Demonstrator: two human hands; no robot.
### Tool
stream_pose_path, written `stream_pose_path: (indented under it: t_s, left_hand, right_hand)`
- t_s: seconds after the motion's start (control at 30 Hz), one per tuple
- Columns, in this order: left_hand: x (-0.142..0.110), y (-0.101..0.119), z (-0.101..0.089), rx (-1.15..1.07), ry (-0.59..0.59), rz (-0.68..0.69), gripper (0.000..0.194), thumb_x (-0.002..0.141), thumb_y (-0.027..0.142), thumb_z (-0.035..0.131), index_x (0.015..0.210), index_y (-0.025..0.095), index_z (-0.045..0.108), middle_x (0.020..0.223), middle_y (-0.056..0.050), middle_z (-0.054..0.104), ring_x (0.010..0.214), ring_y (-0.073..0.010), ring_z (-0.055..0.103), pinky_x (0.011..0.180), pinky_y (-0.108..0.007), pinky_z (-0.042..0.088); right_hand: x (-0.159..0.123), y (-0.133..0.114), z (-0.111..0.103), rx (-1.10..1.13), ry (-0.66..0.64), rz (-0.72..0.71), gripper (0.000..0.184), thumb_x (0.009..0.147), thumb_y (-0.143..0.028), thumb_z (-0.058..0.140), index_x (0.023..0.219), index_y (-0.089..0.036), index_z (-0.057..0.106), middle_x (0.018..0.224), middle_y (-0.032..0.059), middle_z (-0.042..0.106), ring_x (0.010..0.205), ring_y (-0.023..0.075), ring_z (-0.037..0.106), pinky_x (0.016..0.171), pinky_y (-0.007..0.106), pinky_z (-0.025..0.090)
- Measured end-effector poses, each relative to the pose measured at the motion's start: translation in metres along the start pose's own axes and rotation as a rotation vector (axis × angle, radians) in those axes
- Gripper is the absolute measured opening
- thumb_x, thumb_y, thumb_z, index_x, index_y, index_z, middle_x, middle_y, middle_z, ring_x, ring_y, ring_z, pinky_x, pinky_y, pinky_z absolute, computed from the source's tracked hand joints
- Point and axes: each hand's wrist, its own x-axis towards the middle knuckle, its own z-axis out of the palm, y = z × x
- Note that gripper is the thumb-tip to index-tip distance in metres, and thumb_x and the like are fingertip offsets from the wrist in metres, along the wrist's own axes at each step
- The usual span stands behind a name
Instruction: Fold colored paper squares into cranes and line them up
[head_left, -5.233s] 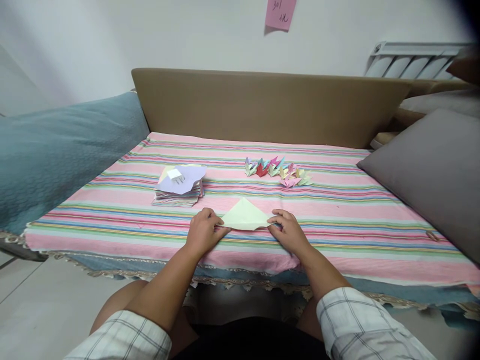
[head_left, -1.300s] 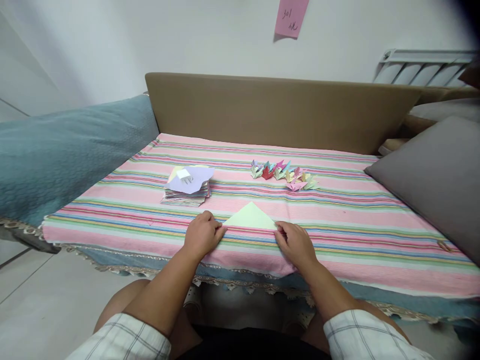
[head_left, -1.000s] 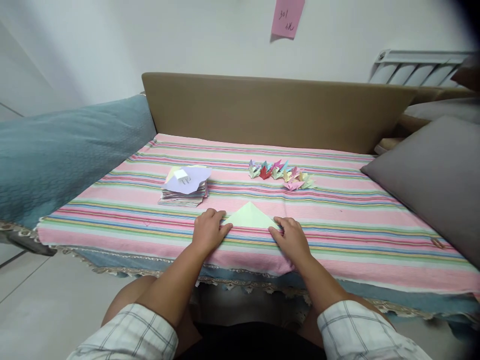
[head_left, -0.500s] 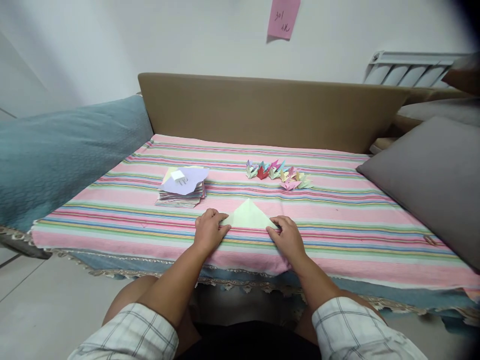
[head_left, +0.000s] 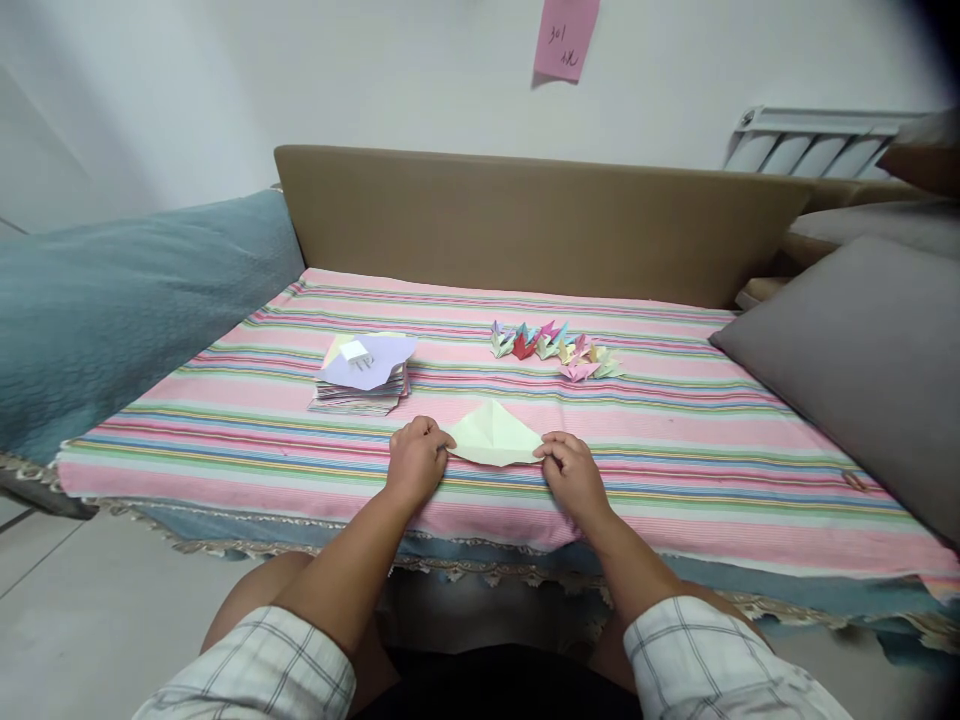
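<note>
A pale green sheet of origami paper (head_left: 495, 432) spans the gap between my hands, folded to a triangle with its peak pointing away from me. Its near edge bows toward me, and a crease runs down from the peak. My left hand (head_left: 417, 458) pinches the left corner between thumb and fingers. At the opposite corner, my right hand (head_left: 575, 474) grips the paper in the same way. Beyond the paper, several small folded paper cranes (head_left: 551, 345) in mixed colours sit clustered together.
To the left stands a stack of paper (head_left: 360, 395) with a white plug adapter (head_left: 355, 352) on top. A striped cloth (head_left: 247, 420) covers the sofa seat. A grey cushion (head_left: 862, 350) rests at right. Near it lies a small brown object (head_left: 853, 482). A pink note (head_left: 566, 40) hangs on the wall.
The paper lay flat with a straight near edge half a second ago; now that edge is lifted and bowed toward me. Both hands keep hold of the corners. The view has shifted slightly.
</note>
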Motion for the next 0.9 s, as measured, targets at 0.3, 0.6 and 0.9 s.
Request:
stream_pose_path:
  t_s: [0.3, 0.6, 0.9]
  left_hand:
    - [-0.007, 0.008, 0.0, 0.08, -0.029, 0.055, 0.023, 0.077, 0.041, 0.058, 0.084, 0.023, 0.07, 0.088, -0.005, 0.054, 0.085, -0.0218, 0.052, 0.079, -0.037, 0.037]
    - [-0.039, 0.042, 0.011, -0.009, -0.21, 0.519, 0.04, 0.071, 0.053, 0.064, 0.099, 0.024, 0.063, 0.097, -0.007, 0.054, 0.092, -0.0232, 0.047, 0.081, -0.038, 0.034]
    - [-0.032, 0.041, 0.007, 0.055, -0.207, 0.486, 0.016, 0.083, 0.027, 0.05, 0.086, 0.022, 0.065, 0.085, -0.005, 0.054, 0.081, -0.0185, 0.048, 0.07, -0.032, 0.036]
  right_hand:
    - [0.0, -0.007, -0.003, -0.027, -0.082, 0.068, 0.021, 0.077, -0.025, 0.048, 0.08, -0.021, 0.069, 0.112, 0.008, 0.061, 0.106, 0.0249, 0.052, 0.091, 0.043, 0.042]
    - [0.001, -0.004, 0.002, -0.075, -0.048, 0.019, 0.021, 0.079, -0.03, 0.051, 0.09, -0.021, 0.067, 0.109, 0.009, 0.062, 0.102, 0.0246, 0.053, 0.091, 0.043, 0.042]
    - [0.002, -0.007, 0.0, -0.083, -0.045, 0.014, 0.025, 0.081, -0.03, 0.05, 0.097, -0.021, 0.067, 0.114, 0.0089, 0.061, 0.107, 0.0248, 0.052, 0.094, 0.044, 0.041]
